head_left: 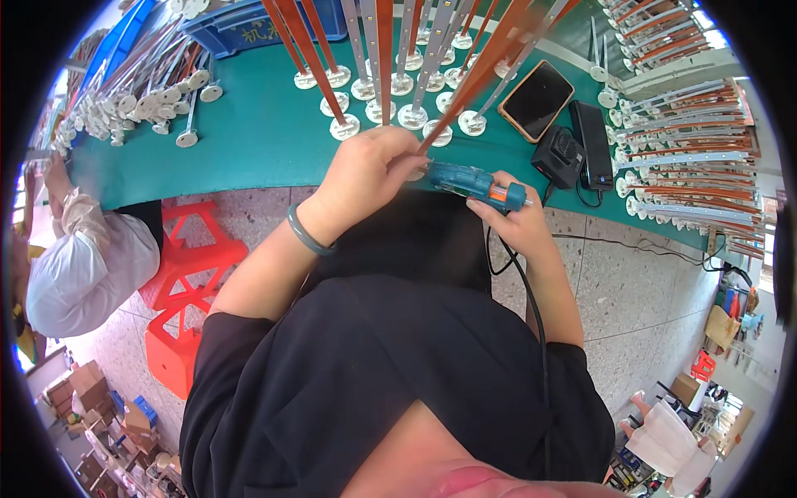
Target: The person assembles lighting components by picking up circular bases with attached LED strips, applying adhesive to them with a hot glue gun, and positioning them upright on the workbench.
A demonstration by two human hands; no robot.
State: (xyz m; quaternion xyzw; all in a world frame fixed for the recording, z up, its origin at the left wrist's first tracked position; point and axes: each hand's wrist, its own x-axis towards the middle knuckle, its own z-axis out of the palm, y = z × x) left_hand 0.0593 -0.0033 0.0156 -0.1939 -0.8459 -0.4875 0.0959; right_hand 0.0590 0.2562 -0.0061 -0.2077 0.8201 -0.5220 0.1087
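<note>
My left hand (365, 170) is closed around the lower end of a long brown strip (469, 91), which leans up and to the right. A small white disc (418, 173) shows just below those fingers, partly hidden. In my right hand (525, 228) is a teal glue gun (465, 178) with an orange part, its front end pointing left, close to the strip's foot. Its black cord (531, 303) runs down along my body. Just beyond my hands, several brown and silver strips (385, 62) with small lights stand upright on round white bases (344, 127).
On the green table (257, 133) lie a phone (537, 100), a black charger-like block (559, 158) and a long black box (591, 148). Strips with white ends are heaped at left (154, 104) and stacked at right (697, 158). A blue crate (228, 37), red stools (174, 357) and a seated person (91, 257) are leftward.
</note>
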